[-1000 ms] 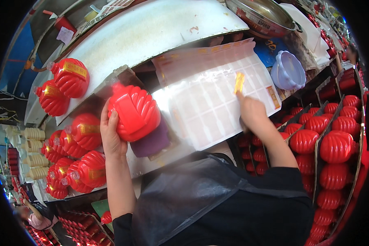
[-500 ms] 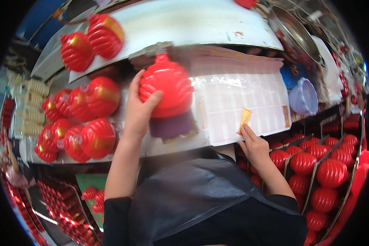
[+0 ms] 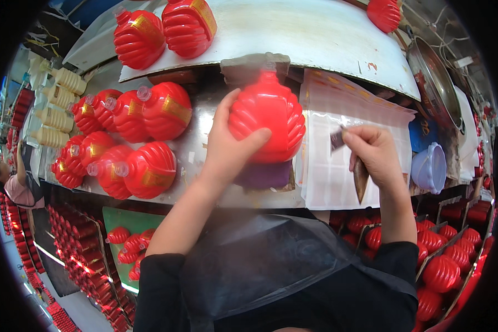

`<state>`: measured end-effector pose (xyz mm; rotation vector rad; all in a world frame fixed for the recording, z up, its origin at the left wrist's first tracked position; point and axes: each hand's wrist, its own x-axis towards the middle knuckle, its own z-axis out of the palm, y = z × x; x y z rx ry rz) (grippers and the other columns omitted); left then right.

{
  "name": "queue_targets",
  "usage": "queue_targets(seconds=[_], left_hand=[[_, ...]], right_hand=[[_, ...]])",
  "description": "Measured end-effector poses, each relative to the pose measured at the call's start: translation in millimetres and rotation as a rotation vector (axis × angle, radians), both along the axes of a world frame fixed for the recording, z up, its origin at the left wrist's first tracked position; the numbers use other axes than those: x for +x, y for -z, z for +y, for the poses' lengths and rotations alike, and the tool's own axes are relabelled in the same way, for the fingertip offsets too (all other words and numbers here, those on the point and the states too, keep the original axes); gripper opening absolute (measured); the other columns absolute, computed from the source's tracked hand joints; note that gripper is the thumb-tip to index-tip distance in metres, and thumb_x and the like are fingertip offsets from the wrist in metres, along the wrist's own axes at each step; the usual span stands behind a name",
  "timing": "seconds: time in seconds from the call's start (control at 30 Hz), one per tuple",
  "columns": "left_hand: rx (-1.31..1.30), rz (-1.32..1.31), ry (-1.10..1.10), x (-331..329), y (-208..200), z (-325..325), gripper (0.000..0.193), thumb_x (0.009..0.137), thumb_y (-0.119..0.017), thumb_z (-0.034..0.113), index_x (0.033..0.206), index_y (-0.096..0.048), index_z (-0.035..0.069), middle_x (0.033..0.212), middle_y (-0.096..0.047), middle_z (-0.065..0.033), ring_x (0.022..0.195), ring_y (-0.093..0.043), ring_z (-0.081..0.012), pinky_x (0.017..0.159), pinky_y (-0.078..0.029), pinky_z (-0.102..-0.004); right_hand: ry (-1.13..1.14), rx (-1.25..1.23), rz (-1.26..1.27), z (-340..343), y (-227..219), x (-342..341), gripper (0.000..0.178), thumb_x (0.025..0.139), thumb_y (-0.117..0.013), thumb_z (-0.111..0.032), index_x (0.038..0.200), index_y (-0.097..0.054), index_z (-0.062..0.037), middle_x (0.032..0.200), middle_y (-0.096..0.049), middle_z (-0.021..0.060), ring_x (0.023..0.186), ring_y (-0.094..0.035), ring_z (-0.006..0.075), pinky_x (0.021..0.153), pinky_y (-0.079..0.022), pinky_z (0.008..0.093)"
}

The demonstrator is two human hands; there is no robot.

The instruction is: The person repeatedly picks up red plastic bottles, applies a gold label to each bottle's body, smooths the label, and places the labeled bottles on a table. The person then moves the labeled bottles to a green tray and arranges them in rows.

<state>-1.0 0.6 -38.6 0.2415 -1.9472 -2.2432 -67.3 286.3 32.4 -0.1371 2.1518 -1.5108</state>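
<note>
My left hand [image 3: 227, 149] grips a red ribbed plastic bottle [image 3: 268, 119] from its left side, holding it upright over a purple pad [image 3: 263, 176] on the metal table [image 3: 205, 144]. My right hand [image 3: 373, 152] is just right of the bottle, pinching a small sticker label [image 3: 337, 138] between thumb and fingers; a brown strip [image 3: 361, 177] hangs below the hand. Behind the right hand lies a white label sheet [image 3: 329, 177].
Several labelled red bottles [image 3: 133, 138] lie left on the table, two more [image 3: 160, 30] on the upper shelf. Cream bottles [image 3: 58, 102] are far left. Crates of red bottles [image 3: 442, 260] sit lower right. A lilac bucket [image 3: 431, 166] and metal bowl [image 3: 434, 83] are right. Another person [image 3: 14, 185] works far left.
My left hand has kept hold of the red bottle while the view swung. My right hand lifted a label off the sheet and brought it up close to the bottle's right side.
</note>
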Motion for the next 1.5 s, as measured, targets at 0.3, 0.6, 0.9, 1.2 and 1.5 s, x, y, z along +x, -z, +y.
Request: queue_targets(seconds=[0.3, 0.6, 0.9, 1.2, 1.5], left_hand=[[-0.113, 0.065, -0.073, -12, 1, -8, 0.086, 0.086, -0.079, 0.030, 0.154, -0.037, -0.001, 0.145, -0.052, -0.0216, 0.131, -0.056, -0.0307, 0.113, -0.044, -0.0428], [-0.469, 0.032, -0.048, -45, -25, -12, 0.064, 0.084, -0.081, 0.033, 0.132, -0.058, -0.001, 0.129, -0.063, -0.0195, 0.122, -0.062, -0.0332, 0.103, -0.049, -0.0428], [-0.468, 0.153, -0.092, -21, -6, -13, 0.082, 0.081, -0.085, 0.036, 0.144, -0.047, -0.001, 0.139, -0.055, -0.0223, 0.130, -0.055, -0.0375, 0.110, -0.044, -0.0454], [-0.759, 0.182, -0.078, -10, -9, -8, 0.096, 0.075, -0.089, 0.037, 0.149, -0.040, 0.000, 0.143, -0.049, -0.0220, 0.133, -0.050, -0.0383, 0.113, -0.042, -0.0473], [-0.929, 0.297, -0.034, -13, -7, -11, 0.081, 0.079, -0.082, 0.042, 0.149, -0.052, 0.014, 0.143, -0.047, -0.0238, 0.132, -0.048, -0.0426, 0.112, -0.041, -0.0506]], right_hand=[[-0.692, 0.486, 1.416, -97, -19, -5, 0.030, 0.077, -0.073, -0.003, 0.107, -0.074, -0.0042, 0.109, -0.076, 0.0131, 0.063, -0.069, 0.0201, 0.055, -0.056, 0.0326], [-0.664, 0.611, 1.703, -91, 13, 24, 0.024, 0.084, -0.074, -0.011, 0.104, -0.075, 0.0023, 0.110, -0.075, 0.0168, 0.056, -0.059, 0.0113, 0.049, -0.047, 0.0266], [-0.356, 0.221, 1.160, -83, 10, -3, 0.023, 0.090, -0.074, -0.016, 0.110, -0.074, -0.0064, 0.083, -0.061, 0.0088, 0.060, -0.060, 0.0248, 0.053, -0.049, 0.0351], [-0.405, 0.115, 0.746, -106, 16, -40, 0.047, 0.087, -0.078, -0.016, 0.133, -0.072, -0.0123, 0.082, -0.050, 0.0060, 0.074, -0.053, 0.0189, 0.068, -0.046, 0.0318], [-0.431, 0.129, 0.759, -102, 20, -54, 0.049, 0.084, -0.079, -0.030, 0.129, -0.073, -0.0125, 0.084, -0.062, 0.0122, 0.077, -0.062, 0.0281, 0.071, -0.050, 0.0385]])
